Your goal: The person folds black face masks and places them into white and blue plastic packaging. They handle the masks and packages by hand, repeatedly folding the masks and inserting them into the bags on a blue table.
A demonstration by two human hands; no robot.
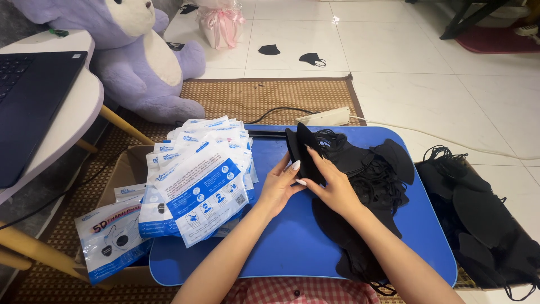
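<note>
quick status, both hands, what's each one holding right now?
Left hand: closed on the small stack of black face masks, fingers at its left edge.
Right hand: closed on the same stack from the right, above the blue tray table.

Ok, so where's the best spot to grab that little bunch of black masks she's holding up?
Probably the lower folded edge of the bunch of black masks, coming from the near side. They stand upright on the blue table, and the left hand and right hand already pinch them there. The ear loops trail off the far side, so grabbing there would likely tangle.
</note>
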